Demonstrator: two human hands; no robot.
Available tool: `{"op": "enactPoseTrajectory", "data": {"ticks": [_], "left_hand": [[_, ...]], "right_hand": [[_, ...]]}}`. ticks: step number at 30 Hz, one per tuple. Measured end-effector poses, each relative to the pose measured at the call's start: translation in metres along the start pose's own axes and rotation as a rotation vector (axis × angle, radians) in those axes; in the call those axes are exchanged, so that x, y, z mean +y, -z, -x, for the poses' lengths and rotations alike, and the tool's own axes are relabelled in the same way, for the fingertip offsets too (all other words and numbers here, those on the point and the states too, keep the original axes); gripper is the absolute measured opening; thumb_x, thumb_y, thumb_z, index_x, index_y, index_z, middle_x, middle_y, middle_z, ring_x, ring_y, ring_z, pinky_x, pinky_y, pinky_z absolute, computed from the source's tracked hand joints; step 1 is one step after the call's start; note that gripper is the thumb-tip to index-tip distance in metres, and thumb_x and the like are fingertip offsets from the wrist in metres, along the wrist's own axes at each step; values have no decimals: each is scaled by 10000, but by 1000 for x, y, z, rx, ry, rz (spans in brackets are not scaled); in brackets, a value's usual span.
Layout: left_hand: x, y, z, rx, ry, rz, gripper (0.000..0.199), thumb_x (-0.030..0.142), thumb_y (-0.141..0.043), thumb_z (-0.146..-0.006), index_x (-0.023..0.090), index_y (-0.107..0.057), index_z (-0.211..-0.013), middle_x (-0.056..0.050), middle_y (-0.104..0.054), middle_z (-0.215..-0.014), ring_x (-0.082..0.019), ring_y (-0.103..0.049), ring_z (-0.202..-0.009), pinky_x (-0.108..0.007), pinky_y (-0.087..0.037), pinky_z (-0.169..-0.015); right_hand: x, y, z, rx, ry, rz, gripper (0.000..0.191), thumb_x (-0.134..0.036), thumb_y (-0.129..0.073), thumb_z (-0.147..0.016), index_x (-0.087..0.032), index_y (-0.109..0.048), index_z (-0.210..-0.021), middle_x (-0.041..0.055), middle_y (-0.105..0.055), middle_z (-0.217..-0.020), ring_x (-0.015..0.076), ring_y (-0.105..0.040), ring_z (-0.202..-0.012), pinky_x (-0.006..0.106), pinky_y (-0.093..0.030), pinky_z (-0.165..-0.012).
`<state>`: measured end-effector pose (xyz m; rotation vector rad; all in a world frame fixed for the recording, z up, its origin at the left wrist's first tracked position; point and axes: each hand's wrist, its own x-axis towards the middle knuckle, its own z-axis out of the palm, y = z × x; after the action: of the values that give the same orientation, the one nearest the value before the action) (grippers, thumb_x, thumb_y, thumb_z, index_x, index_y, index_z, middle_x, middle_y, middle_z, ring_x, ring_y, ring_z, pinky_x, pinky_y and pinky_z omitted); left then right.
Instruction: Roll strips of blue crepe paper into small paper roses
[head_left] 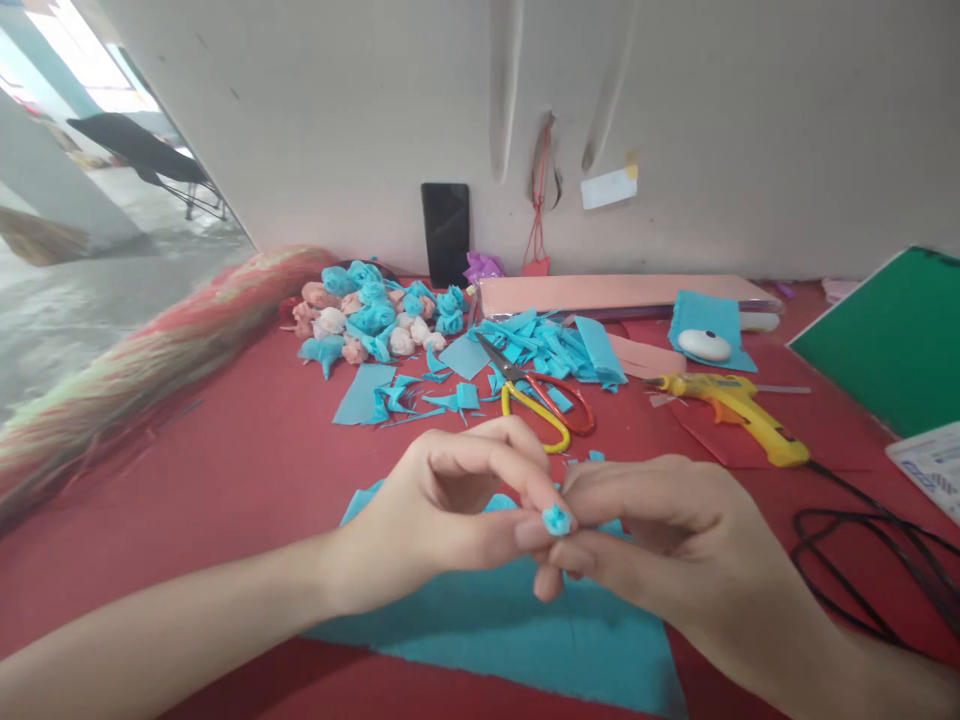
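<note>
Between the fingertips of both hands is a small rolled bud of blue crepe paper [556, 520]. My left hand [480, 500] pinches it with thumb and forefinger from the left. From the right, my right hand [652, 530] closes its thumb and fingers on its side and base, which the fingers partly hide. Under the hands a large blue crepe paper sheet [480, 620] lies on the red table cover [247, 480]. Just beyond the hands, scissors [536, 390] with one yellow and one red handle rest by cut blue paper strips [540, 345].
Finished paper flowers [375, 310] in blue, pink and white are heaped at back left. A yellow glue gun [739, 405] with a black cord [847, 520] lies right, near a white oval case [703, 345] and green board [892, 340]. A phone [446, 232] leans on the wall.
</note>
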<state>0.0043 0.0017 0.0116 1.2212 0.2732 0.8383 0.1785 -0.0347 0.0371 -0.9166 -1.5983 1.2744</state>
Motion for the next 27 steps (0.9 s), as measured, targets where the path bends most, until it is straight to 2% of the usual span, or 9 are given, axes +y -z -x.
{"op": "enactPoseTrajectory", "data": {"ticks": [6,11,14,16,19,23,27], "left_hand": [[4,-4,1,-39,40,100,65,248,-693,-863,228,-753,-879,17,-505,-855,-85,-659,-663,-246,-566,-693],[1,-4,1,-41,34,107,61,243,-700,-857,230,-756,-879,19,-512,-867,-74,-651,-659,-221,-564,-658],[-1,-3,1,-5,8,55,51,221,-714,-846,214,-762,-864,16,-530,-844,-70,-625,-741,-185,-544,-721],[-2,-1,0,28,-17,16,52,196,-718,-841,206,-766,-858,15,-537,-832,-69,-606,-769,-167,-533,-734],[-3,2,-3,57,-55,-27,89,166,-701,-848,216,-772,-863,20,-529,-831,-60,-611,-685,-185,-539,-673],[-5,6,-7,100,-96,-103,118,123,-719,-817,221,-783,-817,20,-540,-784,-64,-602,-653,-200,-534,-675],[-4,7,-7,155,-97,-203,79,157,-750,-786,229,-782,-780,12,-569,-773,-76,-574,-655,-190,-523,-620]], "right_hand": [[4,5,-2,-182,-117,-226,120,-251,-685,-850,-261,-791,-794,-18,-753,-667,74,-621,-596,133,-510,-589],[11,5,-2,-174,-147,-316,107,-204,-717,-816,-272,-788,-774,-29,-752,-646,65,-621,-576,131,-501,-570],[12,4,0,-100,-113,-200,140,-145,-708,-780,-255,-774,-722,-30,-743,-622,77,-621,-553,144,-488,-531],[10,3,-1,-27,-37,-44,149,-118,-690,-761,-218,-756,-672,-14,-734,-602,97,-630,-540,169,-492,-516],[7,3,-3,71,125,227,149,-98,-671,-757,-167,-741,-644,13,-721,-576,116,-639,-515,195,-494,-501],[5,4,-6,90,261,429,163,-84,-645,-781,-155,-732,-663,13,-719,-593,116,-650,-533,193,-503,-513],[7,6,-6,105,283,497,194,-81,-629,-788,-159,-720,-635,10,-718,-589,109,-648,-528,184,-500,-512]]}}
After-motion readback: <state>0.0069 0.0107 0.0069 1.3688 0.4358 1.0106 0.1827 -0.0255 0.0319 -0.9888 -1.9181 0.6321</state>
